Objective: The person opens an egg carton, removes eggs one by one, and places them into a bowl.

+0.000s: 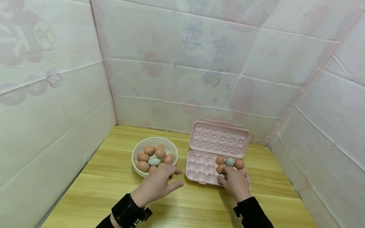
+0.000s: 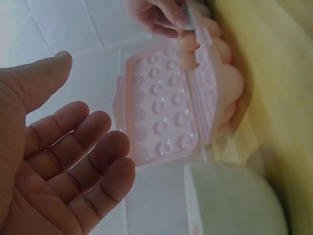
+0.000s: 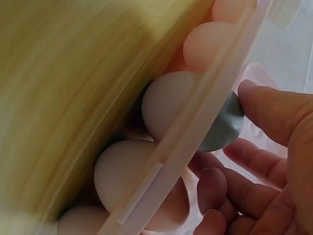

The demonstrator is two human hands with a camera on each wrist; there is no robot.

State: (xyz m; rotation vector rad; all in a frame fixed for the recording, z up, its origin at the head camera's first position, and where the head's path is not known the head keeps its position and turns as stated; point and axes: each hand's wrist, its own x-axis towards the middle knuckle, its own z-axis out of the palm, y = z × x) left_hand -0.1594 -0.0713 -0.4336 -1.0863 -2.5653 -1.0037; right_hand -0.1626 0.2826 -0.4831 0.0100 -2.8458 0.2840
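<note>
My right hand [image 1: 236, 184] is over the right half of a pink egg carton [image 1: 186, 177]. Its thumb and fingers pinch a blue-green egg [image 3: 226, 128] that sits in the front row, mostly covered by the hand in the head view. Behind it are several brown eggs [image 1: 239, 164] and another blue-green egg [image 1: 229, 162] in the carton's cups. My left hand [image 1: 159, 184] hovers at the front right of a white bowl [image 1: 135, 167], thumb spread from the fingers and nothing in it. Inside the bowl lie several brown eggs [image 1: 143, 166] and one blue-green egg [image 1: 154, 161].
The carton's lid [image 1: 219, 138] stands raised, leaning back toward the printed cloth wall [image 1: 176, 82]. Cups on the carton's left side hold no eggs. Cloth also closes off both sides of the wooden table [image 1: 94, 190].
</note>
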